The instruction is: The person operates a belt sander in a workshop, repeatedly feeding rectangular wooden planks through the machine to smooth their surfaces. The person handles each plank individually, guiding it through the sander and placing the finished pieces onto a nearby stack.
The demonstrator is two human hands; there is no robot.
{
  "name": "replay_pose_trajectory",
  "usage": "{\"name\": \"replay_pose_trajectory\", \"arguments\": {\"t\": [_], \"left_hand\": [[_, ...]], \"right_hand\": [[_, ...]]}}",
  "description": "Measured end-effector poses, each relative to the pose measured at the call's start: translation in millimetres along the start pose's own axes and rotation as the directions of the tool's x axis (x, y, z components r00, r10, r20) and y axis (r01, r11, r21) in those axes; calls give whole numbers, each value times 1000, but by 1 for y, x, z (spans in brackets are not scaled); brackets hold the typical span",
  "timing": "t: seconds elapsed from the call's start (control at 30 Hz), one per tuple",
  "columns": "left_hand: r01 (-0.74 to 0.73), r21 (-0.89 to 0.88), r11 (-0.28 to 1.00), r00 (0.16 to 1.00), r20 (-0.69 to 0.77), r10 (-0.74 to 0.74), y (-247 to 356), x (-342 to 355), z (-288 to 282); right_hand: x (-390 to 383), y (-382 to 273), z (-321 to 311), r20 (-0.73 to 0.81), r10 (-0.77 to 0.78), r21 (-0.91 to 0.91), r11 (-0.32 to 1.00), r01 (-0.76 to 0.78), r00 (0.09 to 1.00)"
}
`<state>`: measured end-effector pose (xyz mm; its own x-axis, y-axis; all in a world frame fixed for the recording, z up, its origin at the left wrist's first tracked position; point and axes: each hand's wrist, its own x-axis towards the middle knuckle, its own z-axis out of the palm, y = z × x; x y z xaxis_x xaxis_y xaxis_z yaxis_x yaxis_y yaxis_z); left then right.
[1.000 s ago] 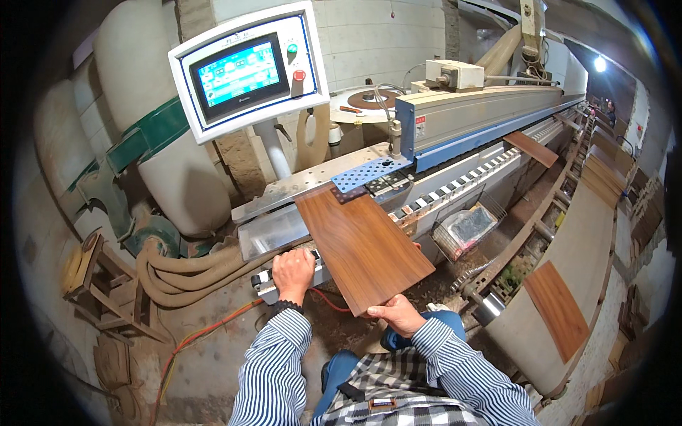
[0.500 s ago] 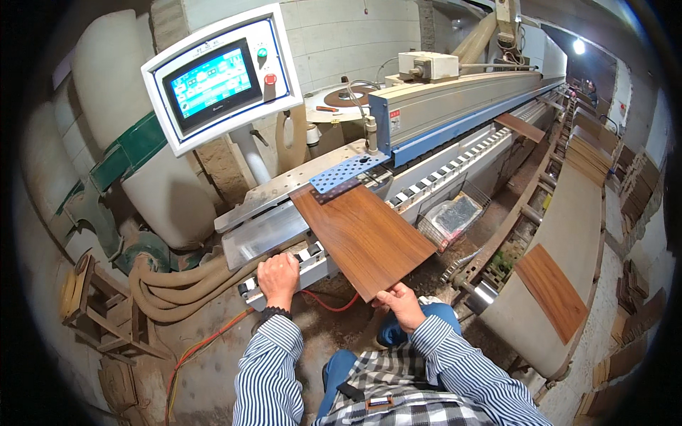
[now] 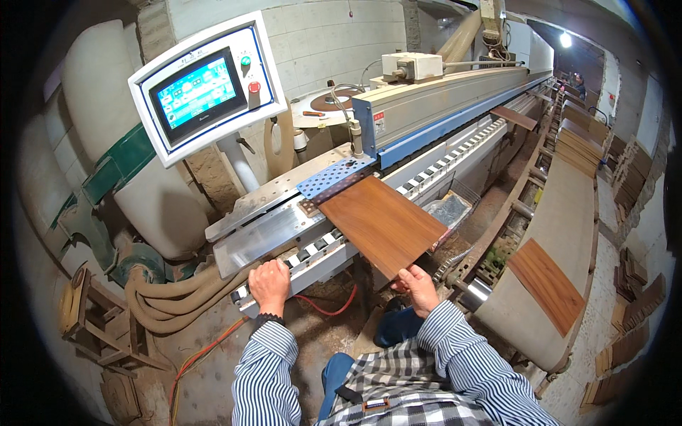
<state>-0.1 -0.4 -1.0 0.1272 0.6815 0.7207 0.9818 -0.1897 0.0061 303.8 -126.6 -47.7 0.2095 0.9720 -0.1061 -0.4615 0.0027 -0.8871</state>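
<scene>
Right hand [image 3: 420, 290] pinching brown board [image 3: 387, 226] | left hand [image 3: 270, 285] clasping roller rail [image 3: 328, 262] | screen [image 3: 197, 96] text (blurred)

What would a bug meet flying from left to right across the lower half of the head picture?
Wooden stand → left hand → brown board reaching into the machine → shiny roller → brown board lying on the belt → stacked boards.
</scene>
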Motion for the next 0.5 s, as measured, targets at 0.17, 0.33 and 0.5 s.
{"name": "replay_pose_trajectory", "arguments": {"t": [0.17,0.33,0.5], "left_hand": [[-12,6,1000,1000,-20,12,4,1,0],[-115,208,971,991,-41,126,-2,-1,22],[-218,360,907,976,76,204,-8,-2,17]], "right_hand": [[10,-16,-21,-84,-24,22,999,26,996],[14,-41,-45,-256,-45,-39,999,36,966],[-29,-29,-172,-415,-227,-337,938,83,881]]}}
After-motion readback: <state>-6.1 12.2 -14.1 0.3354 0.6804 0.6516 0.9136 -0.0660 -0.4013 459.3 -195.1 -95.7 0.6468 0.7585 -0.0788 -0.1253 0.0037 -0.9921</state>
